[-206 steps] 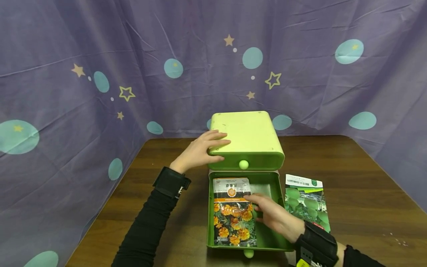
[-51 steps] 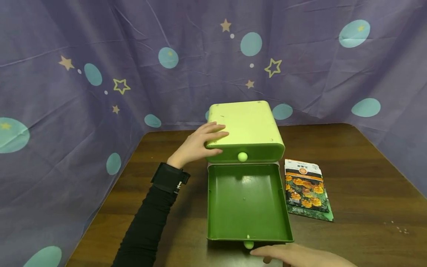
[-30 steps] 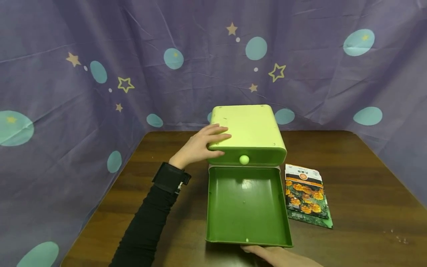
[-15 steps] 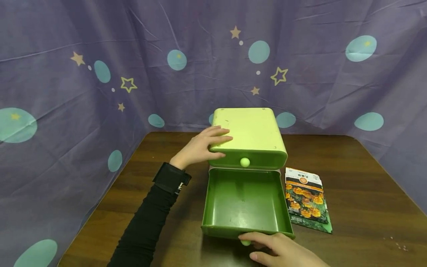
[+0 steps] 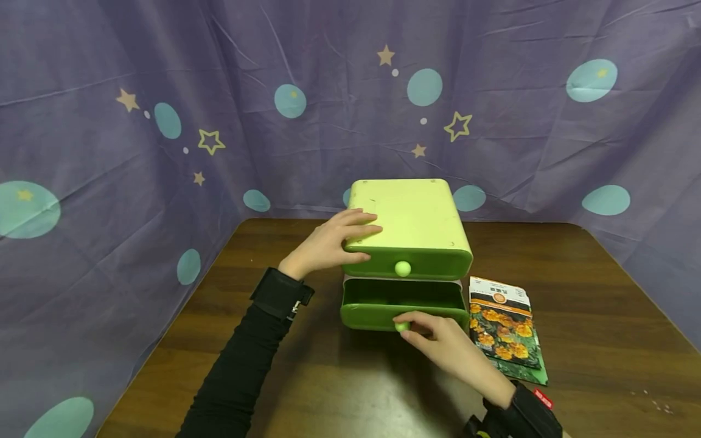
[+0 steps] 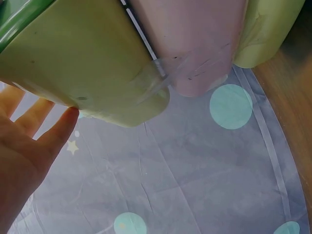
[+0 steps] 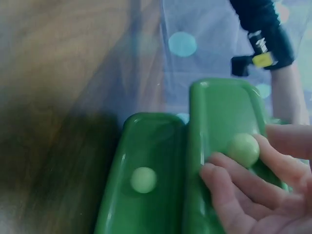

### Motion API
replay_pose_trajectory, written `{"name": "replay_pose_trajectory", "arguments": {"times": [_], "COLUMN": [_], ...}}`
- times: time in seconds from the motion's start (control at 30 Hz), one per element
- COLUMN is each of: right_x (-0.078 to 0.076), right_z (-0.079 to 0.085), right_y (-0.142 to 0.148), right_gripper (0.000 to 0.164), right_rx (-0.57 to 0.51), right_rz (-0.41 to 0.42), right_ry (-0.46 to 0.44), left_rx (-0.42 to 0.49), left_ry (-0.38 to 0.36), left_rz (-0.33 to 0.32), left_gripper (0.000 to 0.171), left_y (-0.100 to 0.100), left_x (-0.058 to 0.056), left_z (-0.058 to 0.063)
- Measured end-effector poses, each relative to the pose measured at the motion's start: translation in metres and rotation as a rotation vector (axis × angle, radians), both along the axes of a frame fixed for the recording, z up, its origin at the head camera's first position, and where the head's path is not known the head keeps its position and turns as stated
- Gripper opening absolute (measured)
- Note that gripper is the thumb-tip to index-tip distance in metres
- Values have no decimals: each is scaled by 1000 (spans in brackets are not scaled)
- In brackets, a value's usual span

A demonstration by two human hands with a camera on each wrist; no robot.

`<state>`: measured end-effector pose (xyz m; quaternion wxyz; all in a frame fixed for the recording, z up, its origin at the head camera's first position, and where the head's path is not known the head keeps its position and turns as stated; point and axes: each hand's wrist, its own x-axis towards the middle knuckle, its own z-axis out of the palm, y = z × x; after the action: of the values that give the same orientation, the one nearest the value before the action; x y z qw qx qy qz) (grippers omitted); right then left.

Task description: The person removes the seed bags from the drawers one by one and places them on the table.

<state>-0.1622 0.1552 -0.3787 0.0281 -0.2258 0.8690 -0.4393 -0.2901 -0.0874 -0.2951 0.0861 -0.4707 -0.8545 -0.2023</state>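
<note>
A small chest of drawers [image 5: 405,213] with a pale yellow-green top stands at mid-table. My left hand [image 5: 328,243] rests on its top left edge, fingers spread over the top, thumb at the front. Below the top drawer, a green drawer [image 5: 366,316] sticks partway out, its inside dark. The thumb and index finger of my right hand [image 5: 446,347] pinch this drawer's round light green knob [image 5: 402,326]. In the right wrist view, another green drawer front [image 7: 156,141] with its own knob [image 7: 144,180] lies on the table side; in the head view it is hidden.
Right of the chest, a marigold seed packet [image 5: 504,334] lies on a green packet [image 5: 526,372] on the wooden table [image 5: 274,389]. In the left wrist view, the chest's middle tier [image 6: 195,39] is pink. A purple curtain [image 5: 339,152] hangs behind.
The marigold packet, earlier in the drawer, now lies on the green packet. My right hand has come to the knob, and the drawer has slid most of the way in. The left hand stays.
</note>
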Motion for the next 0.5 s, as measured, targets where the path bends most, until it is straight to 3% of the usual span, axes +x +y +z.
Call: {"name": "replay_pose_trajectory", "arguments": {"times": [0.17, 0.27, 0.5], "right_x": [-26, -34, -32], "right_z": [-9, -15, -34], "right_y": [-7, -8, -7], "right_gripper": [26, 27, 31], "right_rx": [-47, -69, -18], "right_rz": [-140, -175, -72], "right_ry": [24, 37, 162], "left_rx": [13, 27, 46], "left_ry": [4, 3, 35], "left_rz": [-1, -6, -7], "left_gripper": [55, 54, 58], "left_y": [1, 1, 1], "left_x": [1, 1, 5], "left_z": [-1, -2, -10]}}
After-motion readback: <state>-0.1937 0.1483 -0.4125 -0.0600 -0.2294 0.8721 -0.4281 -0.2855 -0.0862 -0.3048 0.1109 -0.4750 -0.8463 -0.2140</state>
